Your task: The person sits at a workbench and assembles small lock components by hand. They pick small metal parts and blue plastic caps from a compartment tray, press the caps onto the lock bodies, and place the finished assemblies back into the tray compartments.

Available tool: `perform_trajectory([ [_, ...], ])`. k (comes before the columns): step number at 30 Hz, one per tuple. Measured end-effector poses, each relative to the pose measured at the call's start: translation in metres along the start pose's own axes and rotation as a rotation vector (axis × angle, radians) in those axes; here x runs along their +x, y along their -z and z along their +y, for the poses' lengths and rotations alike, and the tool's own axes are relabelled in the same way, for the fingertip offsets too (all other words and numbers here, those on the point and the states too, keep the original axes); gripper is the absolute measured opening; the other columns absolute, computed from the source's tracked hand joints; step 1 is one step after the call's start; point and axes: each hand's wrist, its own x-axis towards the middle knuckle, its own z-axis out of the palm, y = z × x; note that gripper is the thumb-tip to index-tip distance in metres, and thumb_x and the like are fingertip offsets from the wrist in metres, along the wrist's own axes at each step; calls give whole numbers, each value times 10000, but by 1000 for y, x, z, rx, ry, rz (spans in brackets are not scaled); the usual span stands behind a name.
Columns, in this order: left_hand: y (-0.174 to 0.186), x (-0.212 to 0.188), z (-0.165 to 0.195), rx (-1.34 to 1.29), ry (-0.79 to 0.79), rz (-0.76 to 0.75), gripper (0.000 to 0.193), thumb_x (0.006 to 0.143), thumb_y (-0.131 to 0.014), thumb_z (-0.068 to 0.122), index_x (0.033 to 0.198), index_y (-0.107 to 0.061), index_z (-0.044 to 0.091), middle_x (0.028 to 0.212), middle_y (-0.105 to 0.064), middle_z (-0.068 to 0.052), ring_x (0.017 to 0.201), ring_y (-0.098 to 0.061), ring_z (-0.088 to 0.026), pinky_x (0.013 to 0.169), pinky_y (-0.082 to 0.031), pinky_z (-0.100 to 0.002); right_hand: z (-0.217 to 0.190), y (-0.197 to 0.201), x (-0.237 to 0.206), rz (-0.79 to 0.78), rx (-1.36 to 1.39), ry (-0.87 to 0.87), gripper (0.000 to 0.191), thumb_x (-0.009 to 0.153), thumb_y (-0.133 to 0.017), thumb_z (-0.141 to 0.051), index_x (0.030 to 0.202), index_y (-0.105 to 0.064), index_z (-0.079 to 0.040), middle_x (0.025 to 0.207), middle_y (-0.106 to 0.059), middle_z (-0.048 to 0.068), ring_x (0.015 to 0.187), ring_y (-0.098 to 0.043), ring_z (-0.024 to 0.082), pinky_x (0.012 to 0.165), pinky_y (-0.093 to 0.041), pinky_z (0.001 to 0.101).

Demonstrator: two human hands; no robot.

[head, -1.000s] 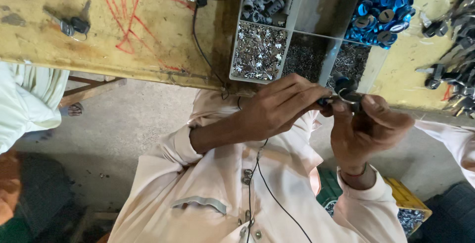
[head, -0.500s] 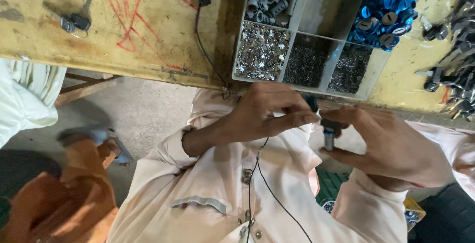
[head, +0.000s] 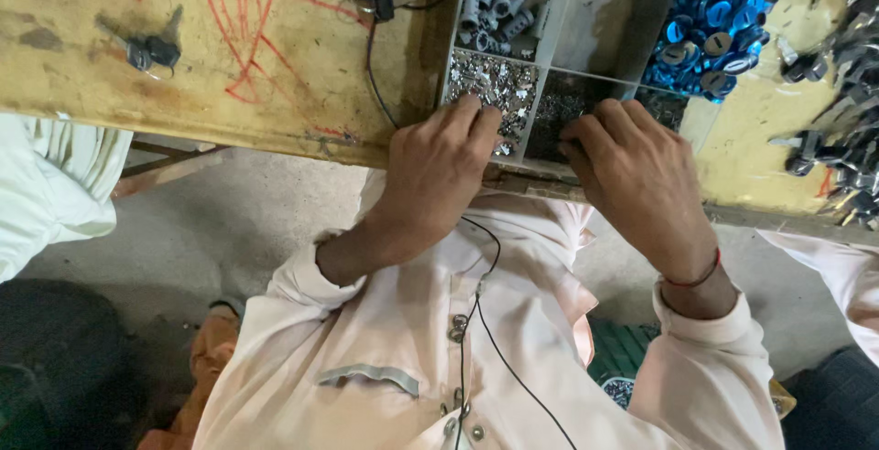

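Picking small parts from the grey compartment tray (head: pixel 556 43) at twelve o'clock on the yellowed workbench (head: pixel 229 56); next calls, by judgement, for pinching single pieces out cleanly. Left hand (head: pixel 438 173) down at eleven o'clock, fingers (head: pixel 476 120) loosely curled and touching the small silvery metal parts (head: pixel 490 79); right hand (head: pixel 636 175) at one o'clock, fingertips bent into the dark fine parts (head: pixel 558 107); grasp on any piece hidden, cannot tell.
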Motion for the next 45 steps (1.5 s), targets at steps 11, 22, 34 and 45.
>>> perform_trajectory([
  [11,17,-5,-2,-361,-30,119,145,960,-738,21,1058,-636,55,972,-653,-81,907,-686,-294,793,-552,-419,6,-16,-7,-2,29,13,146,944,-722,-153,1040,-655,-64,965,-563,92,893,-617,277,748,-500,406],
  [22,13,-6,-3,-547,-25,98,163,930,-743,-23,1062,-680,49,1024,-683,-87,943,-720,-259,821,-579,-367,5,-21,-5,-6,36,-2,130,931,-714,-170,981,-628,-85,951,-570,101,861,-632,293,710,-500,423],
  [34,5,-5,0,-601,-10,171,149,926,-768,-25,1054,-731,41,997,-705,-76,902,-724,-205,790,-587,-329,4,-20,-4,-12,53,-30,167,919,-727,-181,1015,-633,-82,960,-575,103,877,-646,301,689,-494,428],
  [45,6,-1,-3,-803,111,64,103,960,-765,46,1055,-728,26,1018,-747,-63,872,-742,-142,764,-606,-269,4,-18,-3,-59,59,-66,141,944,-713,-194,1019,-649,-93,945,-575,97,879,-650,301,694,-500,446],
])
